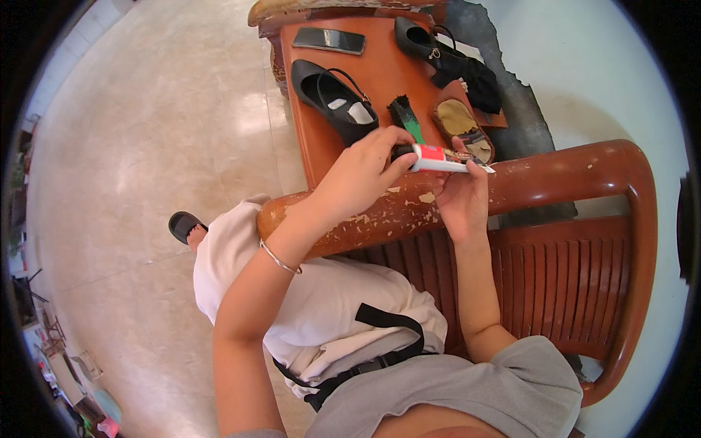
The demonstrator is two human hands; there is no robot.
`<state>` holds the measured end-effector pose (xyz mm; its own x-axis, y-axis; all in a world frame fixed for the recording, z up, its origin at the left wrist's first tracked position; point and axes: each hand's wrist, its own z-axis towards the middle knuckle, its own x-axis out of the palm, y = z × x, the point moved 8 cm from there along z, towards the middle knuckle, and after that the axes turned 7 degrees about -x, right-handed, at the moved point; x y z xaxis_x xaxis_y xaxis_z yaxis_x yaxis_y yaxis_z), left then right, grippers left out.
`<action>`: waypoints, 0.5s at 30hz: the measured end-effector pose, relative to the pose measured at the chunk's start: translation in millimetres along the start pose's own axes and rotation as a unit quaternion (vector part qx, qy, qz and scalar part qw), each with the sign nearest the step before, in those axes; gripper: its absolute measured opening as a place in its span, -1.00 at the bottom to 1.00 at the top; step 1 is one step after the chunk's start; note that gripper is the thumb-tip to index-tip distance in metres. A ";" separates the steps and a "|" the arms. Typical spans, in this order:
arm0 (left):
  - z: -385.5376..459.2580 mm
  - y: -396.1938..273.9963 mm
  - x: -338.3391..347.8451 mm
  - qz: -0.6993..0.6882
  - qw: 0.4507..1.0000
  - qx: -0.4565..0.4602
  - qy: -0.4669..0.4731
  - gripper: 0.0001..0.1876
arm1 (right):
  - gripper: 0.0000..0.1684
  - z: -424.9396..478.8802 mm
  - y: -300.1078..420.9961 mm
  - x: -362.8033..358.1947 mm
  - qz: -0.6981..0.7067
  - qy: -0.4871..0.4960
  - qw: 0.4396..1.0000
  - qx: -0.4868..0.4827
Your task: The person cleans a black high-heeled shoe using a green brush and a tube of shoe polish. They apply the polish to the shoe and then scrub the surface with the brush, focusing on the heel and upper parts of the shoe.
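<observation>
A white and red squeeze tube [438, 157] lies sideways between my two hands, above the worn wooden armrest. The fingers of my left hand [364, 161] close around its black cap [402, 155]. At the flat crimped end, my right hand [465, 197] pinches the tube between thumb and fingers. Just beyond them, a brush [406, 117] with black bristles and a green handle rests on a wooden side table [378, 71]. To its right is a brown polishing pad [459, 117] with a yellowish, stained face. A black pointed strap shoe [309, 76] stands left of the brush, with white pieces inside.
The other black strap shoe [413, 41] sits at the table's far right, beside black cloth [479, 82]. A smartphone [328, 41] lies near the far left edge. The wooden armrest [553, 175] crosses in front of me; a wall [591, 71] stands to the right.
</observation>
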<state>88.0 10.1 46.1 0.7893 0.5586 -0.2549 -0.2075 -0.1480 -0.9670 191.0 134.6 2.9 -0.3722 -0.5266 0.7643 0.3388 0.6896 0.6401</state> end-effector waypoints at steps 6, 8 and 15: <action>-9.4 25.1 16.3 -0.191 0.960 -0.194 0.064 -0.63 | -0.60 17.9 -6.3 5.7 -0.053 -0.018 0.998 0.020; -6.4 23.1 10.4 -0.190 0.965 -0.179 0.035 -0.62 | -0.53 24.9 -5.7 -1.5 -0.047 0.013 0.999 -0.009; 0.4 44.3 6.4 -0.088 0.968 -0.225 0.064 -0.55 | -0.60 36.1 -2.9 -15.1 -0.065 0.005 0.992 -0.111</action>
<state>83.7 7.5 1.6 0.8606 0.5062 -0.0566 0.1862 -0.4161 -0.8900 164.4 158.5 -13.4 -0.4166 -0.6099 0.6741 0.4703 0.4900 0.7340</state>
